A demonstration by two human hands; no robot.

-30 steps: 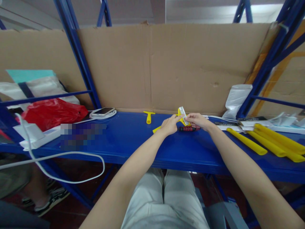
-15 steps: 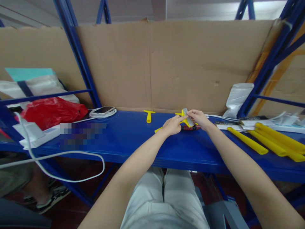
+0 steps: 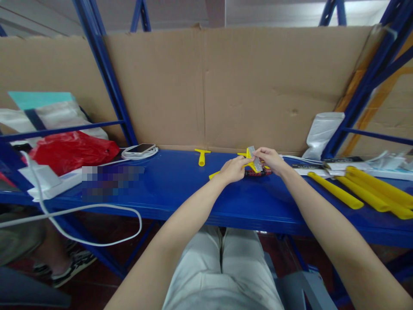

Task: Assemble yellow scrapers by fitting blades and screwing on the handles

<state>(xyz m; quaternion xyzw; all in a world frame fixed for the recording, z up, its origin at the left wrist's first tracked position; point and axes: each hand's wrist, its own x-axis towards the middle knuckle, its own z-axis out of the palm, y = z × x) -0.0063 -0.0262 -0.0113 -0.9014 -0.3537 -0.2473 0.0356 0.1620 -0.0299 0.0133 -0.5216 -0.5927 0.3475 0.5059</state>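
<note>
My left hand (image 3: 234, 169) is closed around a yellow scraper (image 3: 213, 175), whose handle end shows below the palm. Across the scraper's head lies a flat grey strip like a blade plate (image 3: 257, 164), its face catching the light. Fingers of my right hand (image 3: 270, 160) pinch the strip's right edge. Beneath the strip, a red and black object (image 3: 263, 172) rests on the bench, mostly covered. Part of another yellow piece shows behind the fingers. To the left, a yellow T-shaped piece (image 3: 201, 158) lies apart from both hands.
Several yellow tubes (image 3: 335, 190) lie on the right of the blue bench (image 3: 180, 185). At the left are a phone (image 3: 142, 149) on a coiled white cable, a red bag (image 3: 75, 150) and a power strip (image 3: 61, 185). Cardboard (image 3: 258, 86) stands behind; a white cable loops over the front edge.
Both hands stay almost in place. The grey strip has turned very slightly between them and reflects more light now.
</note>
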